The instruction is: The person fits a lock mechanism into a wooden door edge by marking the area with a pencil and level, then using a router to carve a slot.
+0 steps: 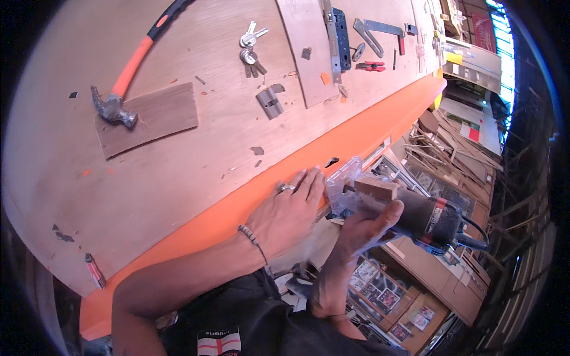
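My right hand is wrapped round a trim router, a dark corded power tool with a clear plastic base. A small wooden block sits against the tool's side, above my thumb. The base is turned toward the orange edge of a large wooden panel; I cannot tell whether they touch. Beside it, my left hand lies with fingers stretched out over that edge, a ring on one finger. Just past its fingertips, a dark oblong hole opens in the orange edge.
On the panel lie a claw hammer over a thin wood piece, keys, a lock cylinder, a board, a lock case, a square and a red-handled tool. Timber offcuts are piled at right.
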The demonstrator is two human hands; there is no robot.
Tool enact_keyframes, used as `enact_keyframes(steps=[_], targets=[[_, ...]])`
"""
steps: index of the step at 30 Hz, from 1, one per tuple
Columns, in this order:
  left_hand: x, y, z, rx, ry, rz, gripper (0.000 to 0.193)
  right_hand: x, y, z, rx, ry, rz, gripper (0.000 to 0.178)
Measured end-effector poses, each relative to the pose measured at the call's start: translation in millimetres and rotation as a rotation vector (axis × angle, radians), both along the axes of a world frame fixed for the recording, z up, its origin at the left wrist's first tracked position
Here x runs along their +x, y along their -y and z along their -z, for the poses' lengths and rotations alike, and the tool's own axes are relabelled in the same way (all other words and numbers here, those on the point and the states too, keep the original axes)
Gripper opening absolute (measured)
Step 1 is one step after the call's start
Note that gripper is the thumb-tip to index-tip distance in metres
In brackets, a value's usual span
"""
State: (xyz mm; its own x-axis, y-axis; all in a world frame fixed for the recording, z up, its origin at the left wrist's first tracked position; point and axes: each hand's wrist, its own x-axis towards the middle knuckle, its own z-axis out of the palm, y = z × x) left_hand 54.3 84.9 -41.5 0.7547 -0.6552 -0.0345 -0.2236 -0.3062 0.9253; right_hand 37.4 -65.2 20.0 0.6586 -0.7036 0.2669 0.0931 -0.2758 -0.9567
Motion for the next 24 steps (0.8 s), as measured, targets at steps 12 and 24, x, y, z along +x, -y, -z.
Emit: enact_keyframes(steps=[12,24], targets=[[4.2,-3.2,-5.3,0.034,-0.011,0.012,0.062,0.8,1.2,2.7,-0.103,-0.008,-0.013,0.066],[2.7,-3.0,-4.4,0.031,-0.020,-0.004,0.061,-0.4,-3.1,9.5,-0.171,0.014,0.008,0.065]])
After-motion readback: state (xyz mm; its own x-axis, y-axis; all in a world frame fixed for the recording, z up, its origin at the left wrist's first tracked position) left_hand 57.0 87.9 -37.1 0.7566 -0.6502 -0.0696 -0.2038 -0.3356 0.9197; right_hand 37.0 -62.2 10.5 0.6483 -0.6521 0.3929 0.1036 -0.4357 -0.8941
